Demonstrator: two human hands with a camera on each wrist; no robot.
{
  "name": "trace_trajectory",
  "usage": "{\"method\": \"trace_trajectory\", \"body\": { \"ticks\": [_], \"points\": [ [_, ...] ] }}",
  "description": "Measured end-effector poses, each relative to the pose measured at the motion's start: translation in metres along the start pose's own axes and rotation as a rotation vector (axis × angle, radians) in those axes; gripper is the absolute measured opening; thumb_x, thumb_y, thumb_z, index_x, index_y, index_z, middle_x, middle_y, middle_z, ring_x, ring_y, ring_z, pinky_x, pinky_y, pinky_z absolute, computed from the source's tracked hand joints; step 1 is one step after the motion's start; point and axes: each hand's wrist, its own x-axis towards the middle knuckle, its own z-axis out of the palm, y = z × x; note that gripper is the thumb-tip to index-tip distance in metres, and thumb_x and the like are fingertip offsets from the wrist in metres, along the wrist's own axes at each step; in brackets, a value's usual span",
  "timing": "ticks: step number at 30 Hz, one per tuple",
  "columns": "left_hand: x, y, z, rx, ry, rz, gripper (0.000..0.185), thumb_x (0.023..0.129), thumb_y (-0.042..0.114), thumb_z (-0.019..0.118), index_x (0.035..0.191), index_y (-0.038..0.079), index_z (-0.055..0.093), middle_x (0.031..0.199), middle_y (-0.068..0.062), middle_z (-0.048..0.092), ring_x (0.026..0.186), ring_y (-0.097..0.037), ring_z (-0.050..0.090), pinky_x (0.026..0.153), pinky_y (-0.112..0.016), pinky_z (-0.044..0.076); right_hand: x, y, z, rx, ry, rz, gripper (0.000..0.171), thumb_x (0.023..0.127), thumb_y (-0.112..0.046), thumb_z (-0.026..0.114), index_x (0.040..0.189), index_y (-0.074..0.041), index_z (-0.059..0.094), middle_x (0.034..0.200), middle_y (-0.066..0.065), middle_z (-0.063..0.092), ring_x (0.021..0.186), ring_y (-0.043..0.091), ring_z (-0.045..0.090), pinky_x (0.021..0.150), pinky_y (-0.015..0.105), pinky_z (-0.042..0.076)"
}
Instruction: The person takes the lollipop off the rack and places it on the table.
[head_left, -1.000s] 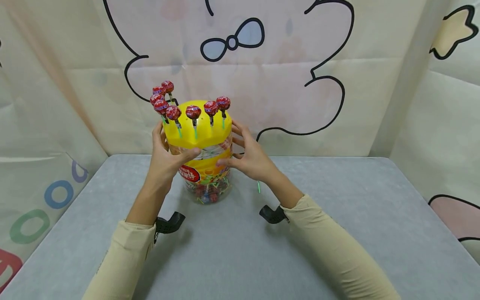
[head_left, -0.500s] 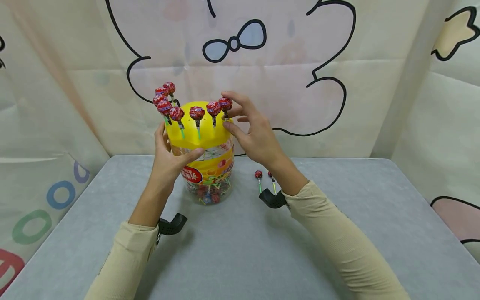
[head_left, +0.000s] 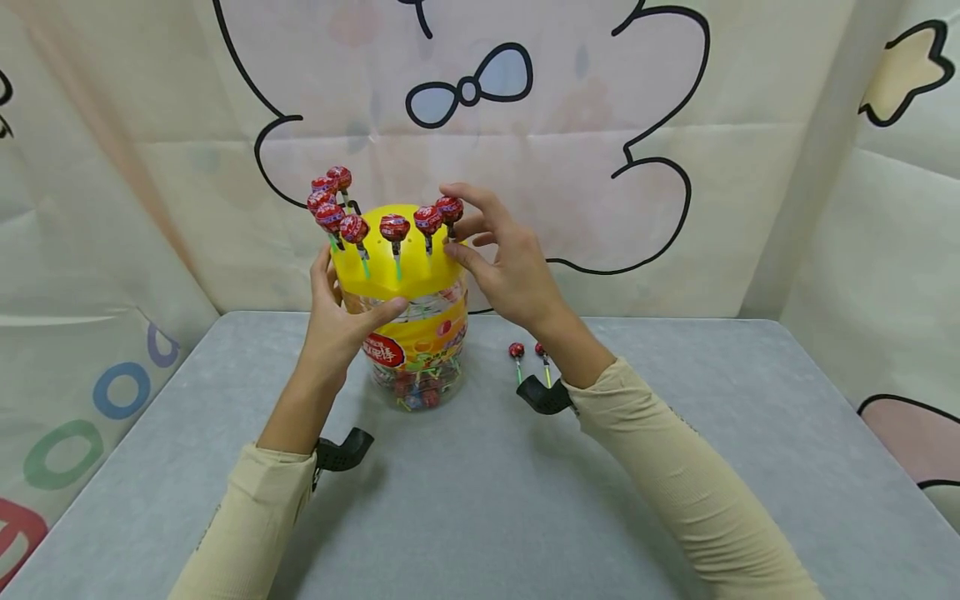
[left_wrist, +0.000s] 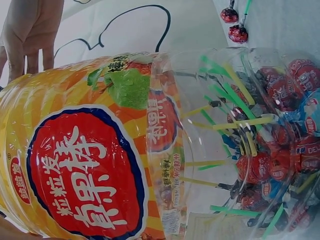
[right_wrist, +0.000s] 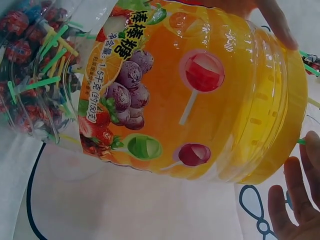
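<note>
Jar [head_left: 424,337] stands gripped by left hand [head_left: 337,312]; right hand [head_left: 510,271] pinches lollipop [head_left: 450,209]; wrist [head_left: 583,365] partly hides loose lollipop [head_left: 539,348].

On the lollipop jar [head_left: 426,327] I read 真果棒 and smaller 粒粒发 in the red oval [left_wrist: 85,172], then 棒棒糖 and 净含量:1.5千克(约150支) on the fruit-printed label [right_wrist: 167,92]; one lollipop wrapper [left_wrist: 304,154] inside shows me a partial "DEL".

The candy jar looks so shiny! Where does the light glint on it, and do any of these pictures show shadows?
Head view: soft shadows lie on the table along the inner sides of both sleeves; left wrist view: pale reflections streak the clear plastic of the candy jar; right wrist view: small white glints dot its glossy wall toward the yellow lid.
</note>
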Motion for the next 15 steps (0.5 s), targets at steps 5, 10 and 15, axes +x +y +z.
{"method": "trace_trajectory", "body": {
  "ticks": [5,10,15],
  "points": [
    [0.001,-0.002,0.000,0.009,0.005,0.008,0.099,0.087,0.020,0.076,0.155,0.034,0.005,0.161,-0.006,0.016,0.145,-0.027,0.026,0.120,-0.057,0.031,0.000,0.000,0.000,0.032,0.002,0.017,0.054,0.095,-0.008,0.065,0.145,-0.020,0.046,0.112,0.008,0.072,0.105,0.016,0.066,0.097,0.033,0.053],
    [0.001,-0.002,0.000,0.006,0.006,0.014,0.100,0.086,0.020,0.077,0.155,0.034,0.006,0.160,-0.006,0.017,0.144,-0.027,0.027,0.119,-0.058,0.031,0.004,0.000,-0.002,0.121,0.033,0.025,0.055,0.095,-0.007,0.064,0.146,-0.017,0.044,0.110,0.011,0.070,0.102,0.018,0.067,0.095,0.032,0.056],
    [0.002,-0.003,0.000,0.010,0.009,0.015,0.100,0.086,0.020,0.078,0.155,0.034,0.007,0.159,-0.006,0.018,0.143,-0.027,0.027,0.119,-0.057,0.032,0.008,-0.004,-0.010,0.265,0.059,0.077,0.059,0.095,-0.005,0.063,0.148,-0.018,0.041,0.107,0.015,0.066,0.097,0.022,0.070,0.092,0.033,0.058]
  ]
}}
